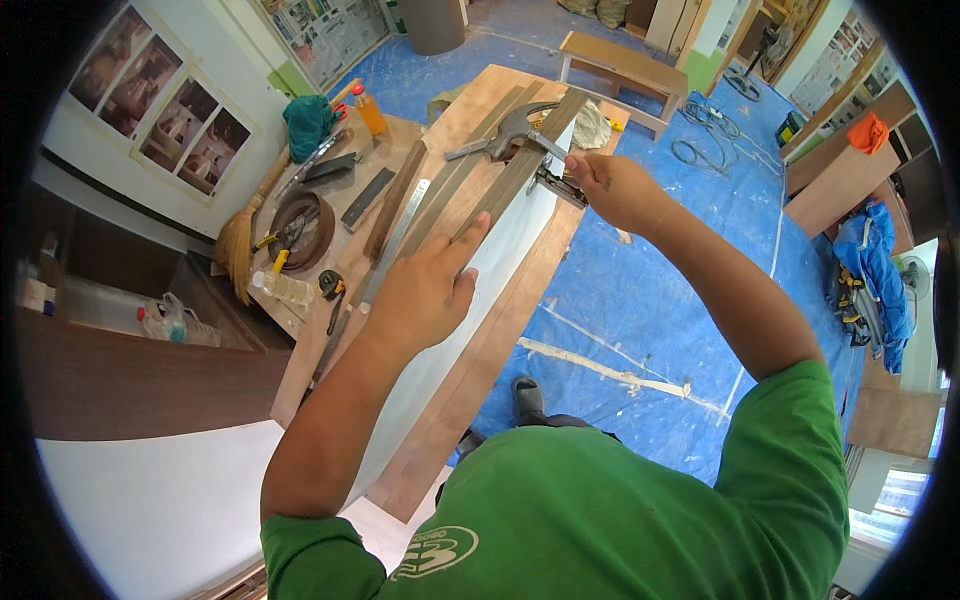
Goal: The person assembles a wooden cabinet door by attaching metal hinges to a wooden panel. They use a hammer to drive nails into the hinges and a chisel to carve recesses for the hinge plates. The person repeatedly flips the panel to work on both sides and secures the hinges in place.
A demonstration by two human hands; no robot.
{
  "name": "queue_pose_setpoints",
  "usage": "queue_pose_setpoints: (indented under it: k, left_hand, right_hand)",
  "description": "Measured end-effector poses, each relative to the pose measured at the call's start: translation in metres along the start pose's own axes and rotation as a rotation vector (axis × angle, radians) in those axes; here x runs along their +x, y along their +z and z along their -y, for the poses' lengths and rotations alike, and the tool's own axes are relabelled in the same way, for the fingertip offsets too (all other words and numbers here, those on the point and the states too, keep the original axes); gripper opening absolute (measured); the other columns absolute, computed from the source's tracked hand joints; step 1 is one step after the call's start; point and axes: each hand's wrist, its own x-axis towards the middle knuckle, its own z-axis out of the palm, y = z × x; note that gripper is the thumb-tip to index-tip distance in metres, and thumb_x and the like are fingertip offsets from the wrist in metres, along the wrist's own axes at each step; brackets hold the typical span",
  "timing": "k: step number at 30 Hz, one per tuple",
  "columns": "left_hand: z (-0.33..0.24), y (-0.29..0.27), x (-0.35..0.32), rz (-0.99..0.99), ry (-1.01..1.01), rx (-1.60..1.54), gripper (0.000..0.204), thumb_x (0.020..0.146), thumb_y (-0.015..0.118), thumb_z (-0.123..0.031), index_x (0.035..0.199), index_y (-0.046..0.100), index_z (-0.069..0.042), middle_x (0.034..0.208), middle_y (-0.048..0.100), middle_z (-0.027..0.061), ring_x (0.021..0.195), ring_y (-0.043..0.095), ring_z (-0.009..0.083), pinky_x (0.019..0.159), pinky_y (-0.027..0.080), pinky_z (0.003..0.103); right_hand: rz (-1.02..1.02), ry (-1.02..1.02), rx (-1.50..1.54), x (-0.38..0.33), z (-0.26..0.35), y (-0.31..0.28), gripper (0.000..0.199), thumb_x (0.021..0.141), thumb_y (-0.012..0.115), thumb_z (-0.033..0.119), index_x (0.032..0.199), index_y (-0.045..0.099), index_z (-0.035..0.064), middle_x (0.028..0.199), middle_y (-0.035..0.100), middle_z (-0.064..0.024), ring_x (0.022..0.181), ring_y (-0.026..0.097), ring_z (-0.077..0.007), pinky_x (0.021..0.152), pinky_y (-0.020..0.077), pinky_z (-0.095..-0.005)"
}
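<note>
My left hand (428, 290) lies on a long brown wood strip (497, 194), its index finger stretched along it and the thumb apart. Beneath the strip is a long white panel (440, 350) on the wooden worktable. Towards the far end, a grey metal tool with a curved, C-shaped body (512, 128) rests across the strips; its exact kind is unclear. My right hand (618, 190) is closed round the near end of the tool's silver bar (548, 148). A dark metal fitting (562, 186) sits at the table edge just below that hand, partly hidden.
Left of the strips lie a metal ruler (402, 225), a dark wood piece (395, 200), a tape measure (331, 284), a roll of brown edging (303, 225) and a bottle of orange liquid (369, 110). A bench (625, 72) stands beyond; cables (710, 135) lie on the blue floor sheet.
</note>
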Motion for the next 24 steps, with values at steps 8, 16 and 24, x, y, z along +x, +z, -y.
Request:
queue_pose_setpoints:
  k: [8,16,24]
  left_hand:
    - [0.008,0.004,-0.002,-0.063,0.040,-0.002,0.067,0.095,0.064,-0.011,0.159,0.045,-0.020,0.096,0.061,0.0146,0.079,0.061,0.0332,0.074,0.052,0.042]
    - [0.007,0.010,-0.002,-0.052,0.017,0.070,0.068,0.096,0.062,-0.014,0.160,0.042,-0.024,0.102,0.062,0.0142,0.089,0.065,0.0362,0.078,0.056,0.047]
    - [0.006,0.008,-0.005,-0.040,0.001,0.063,0.069,0.096,0.063,-0.011,0.160,0.042,-0.023,0.098,0.062,0.0158,0.087,0.065,0.0365,0.079,0.055,0.046]
  right_hand:
    - [0.068,0.016,-0.021,-0.028,0.025,0.008,0.053,0.111,0.045,0.043,0.089,0.067,-0.0004,0.075,0.067,-0.0239,0.071,0.065,-0.0435,0.071,0.0515,-0.0517]
    - [-0.210,-0.014,0.143,-0.032,0.010,-0.057,0.026,0.105,0.060,0.024,0.109,0.069,0.0004,0.086,0.070,-0.0196,0.082,0.070,-0.0313,0.075,0.0529,-0.0433]
    - [-0.266,-0.084,0.076,-0.029,-0.011,-0.073,0.024,0.106,0.057,0.020,0.112,0.065,-0.0014,0.091,0.069,-0.0228,0.088,0.069,-0.0365,0.079,0.0515,-0.0441]
